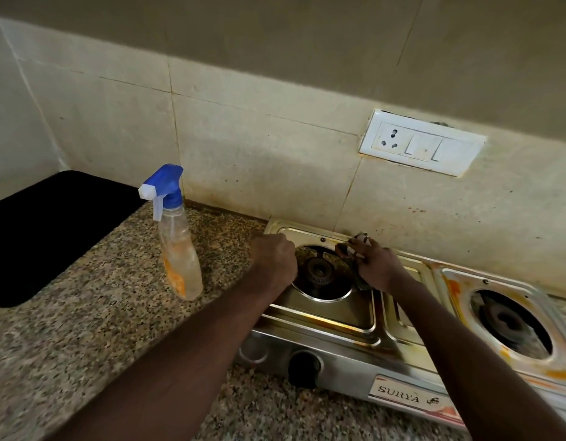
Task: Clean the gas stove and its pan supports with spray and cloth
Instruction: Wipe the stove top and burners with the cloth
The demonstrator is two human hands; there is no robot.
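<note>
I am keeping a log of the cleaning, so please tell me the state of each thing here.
spray bottle: upright on counter, nearly empty
left hand: closed, beside left burner
right hand: gripping cloth
left burner: unlit, no pan support
right burner: unlit, orange stains around
knob: position unclear

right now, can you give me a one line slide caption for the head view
Right hand wipes a cloth beside the left burner of the steel gas stove; spray bottle stands nearby.
</note>
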